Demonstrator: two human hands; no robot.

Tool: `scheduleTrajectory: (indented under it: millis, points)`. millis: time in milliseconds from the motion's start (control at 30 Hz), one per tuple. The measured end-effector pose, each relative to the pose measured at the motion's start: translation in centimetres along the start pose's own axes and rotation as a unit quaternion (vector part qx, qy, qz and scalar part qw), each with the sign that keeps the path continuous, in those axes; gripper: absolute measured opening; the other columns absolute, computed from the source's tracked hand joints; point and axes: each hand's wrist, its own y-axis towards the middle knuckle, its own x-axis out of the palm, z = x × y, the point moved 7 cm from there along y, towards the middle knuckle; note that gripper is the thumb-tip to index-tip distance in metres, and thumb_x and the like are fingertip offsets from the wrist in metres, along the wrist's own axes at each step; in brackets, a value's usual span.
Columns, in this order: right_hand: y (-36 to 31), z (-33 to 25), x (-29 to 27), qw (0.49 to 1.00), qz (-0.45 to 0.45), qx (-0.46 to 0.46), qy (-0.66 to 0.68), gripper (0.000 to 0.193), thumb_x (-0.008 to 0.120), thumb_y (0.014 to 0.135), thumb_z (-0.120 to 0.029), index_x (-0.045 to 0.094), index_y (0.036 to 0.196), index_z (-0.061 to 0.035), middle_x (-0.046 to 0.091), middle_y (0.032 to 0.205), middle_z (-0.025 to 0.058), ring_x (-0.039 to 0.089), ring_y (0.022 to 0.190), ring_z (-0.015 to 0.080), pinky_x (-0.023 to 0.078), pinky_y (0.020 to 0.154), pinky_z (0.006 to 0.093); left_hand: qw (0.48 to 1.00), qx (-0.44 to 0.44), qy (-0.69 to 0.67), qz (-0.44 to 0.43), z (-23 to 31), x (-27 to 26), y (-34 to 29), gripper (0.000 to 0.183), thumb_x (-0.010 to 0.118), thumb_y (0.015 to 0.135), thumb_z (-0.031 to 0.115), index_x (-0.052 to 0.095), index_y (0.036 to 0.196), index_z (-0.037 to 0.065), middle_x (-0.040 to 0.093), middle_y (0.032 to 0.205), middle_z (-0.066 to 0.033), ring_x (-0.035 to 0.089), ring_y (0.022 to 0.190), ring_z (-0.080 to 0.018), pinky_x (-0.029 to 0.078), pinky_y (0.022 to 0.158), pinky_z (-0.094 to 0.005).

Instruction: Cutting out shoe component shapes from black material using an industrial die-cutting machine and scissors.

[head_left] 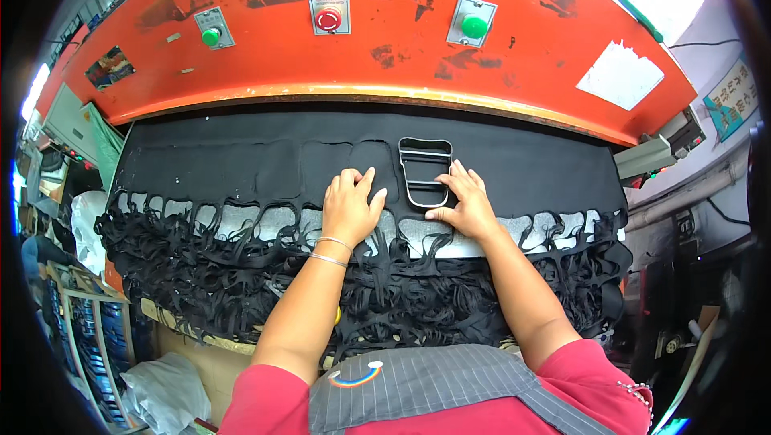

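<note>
A black-rimmed steel cutting die [424,142], shaped like a shoe insole with crossbars inside, stands on a black sheet of material [522,154]. My right hand [468,204] grips its near right side, with fingers over the right rim and the thumb by the lower end. To the left of the die, my left hand [351,206] rests on the sheet with nothing in it, thumb and forefinger apart and the other fingers bent. Several die-shaped outlines are cut into the sheet left of the die. Along its near edge, cut-out gaps show a grey surface.
Tangled black offcut strips [385,298] hang over the near edge. Behind the sheet rises an orange machine beam [265,57] with a red button [328,20] and green buttons [474,27]. A rack [96,339] and a pale plastic bag [166,391] stand at the lower left.
</note>
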Motion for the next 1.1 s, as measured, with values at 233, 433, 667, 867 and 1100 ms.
scheduleTrajectory:
  millis: [233,433,667,867,1100]
  points:
    - [-0.1,-0.4,-0.1,0.997,0.024,-0.055,-0.039,0.075,0.078,0.061,-0.056,0.061,0.116,-0.0075,0.049,0.133,0.0296,0.04,0.133,0.0367,0.025,0.111,0.0494,1.0,0.006,-0.024,0.016,-0.4,-0.5,0.5,0.044,0.066,0.081,0.031,0.064,0.116,0.004,0.054,0.1,-0.0105,0.053,0.095,-0.0281,0.044,0.084,-0.0394]
    - [-0.5,-1.8,0.3,0.995,-0.003,-0.047,-0.091,0.082,0.075,0.064,-0.058,0.054,0.127,-0.0098,0.049,0.134,0.0265,0.041,0.132,0.0374,0.026,0.11,0.0511,0.992,0.005,-0.128,0.006,-2.1,-1.2,-0.5,0.038,0.07,0.08,0.025,0.067,0.111,0.004,0.059,0.1,-0.0124,0.056,0.096,-0.0288,0.046,0.087,-0.038]
    - [-3.0,-10.4,-12.3,0.964,0.222,-0.009,0.143,0.064,0.084,0.07,-0.024,0.053,0.121,-0.0002,0.059,0.085,0.0083,0.058,0.074,0.0163,0.051,0.071,0.0304,0.935,-0.074,-0.252,0.238,-10.9,-18.6,-2.2,0.018,0.06,0.094,0.016,0.067,0.103,0.002,0.068,0.098,-0.0064,0.063,0.089,-0.0131,0.05,0.081,-0.0281]
    - [-2.6,-12.5,-16.5,0.925,0.358,0.026,0.128,0.025,0.074,0.081,-0.013,0.052,0.091,-0.0044,0.048,0.06,0.0016,0.046,0.055,0.0091,0.043,0.054,0.0248,0.858,0.034,-0.047,0.51,-10.3,-30.6,-5.1,0.03,0.046,0.101,0.018,0.059,0.083,-0.002,0.054,0.078,-0.0075,0.053,0.071,-0.0185,0.044,0.069,-0.0312]
    - [-6.3,-13.9,-16.8,0.896,0.401,0.008,0.19,0.024,0.074,0.082,-0.016,0.054,0.088,-0.0031,0.056,0.068,0.0049,0.051,0.06,0.0101,0.046,0.055,0.0269,0.939,-0.023,-0.147,0.31,-8.9,-29.8,-5.4,0.034,0.043,0.101,0.02,0.043,0.073,0.001,0.041,0.069,-0.0056,0.042,0.064,-0.016,0.037,0.062,-0.0297]
